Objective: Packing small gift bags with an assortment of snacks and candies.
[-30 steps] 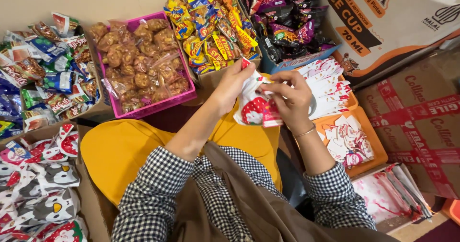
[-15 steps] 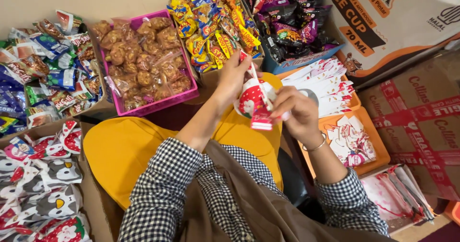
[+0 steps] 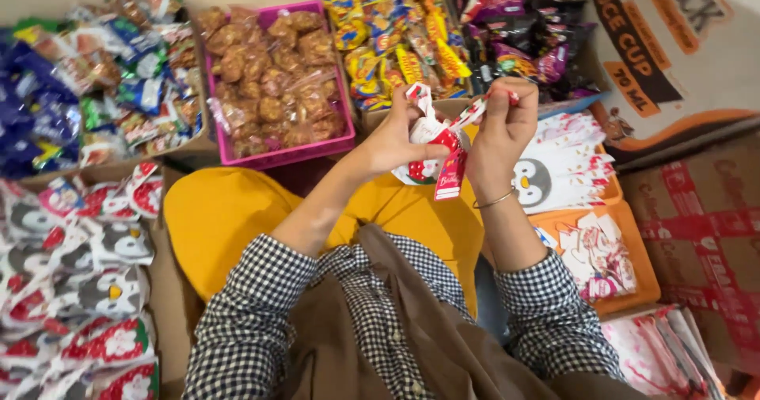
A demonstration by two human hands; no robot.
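Head view, frame centre: left hand (image 3: 393, 141) and right hand (image 3: 497, 127) are pinching the red-and-white treat bag (image 3: 433, 143) by its neck; it is looking light, soft, crinkly.

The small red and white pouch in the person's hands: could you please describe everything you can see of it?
The small red and white pouch looks like thin glossy plastic, filled and rounded, its neck gathered upward. The left hand pinches the neck and cups its side; the right hand holds a red and white strip stretched from the neck. A red tag hangs below. It is held above the yellow lap, in front of the pink basket. Its print is too blurred to make out.
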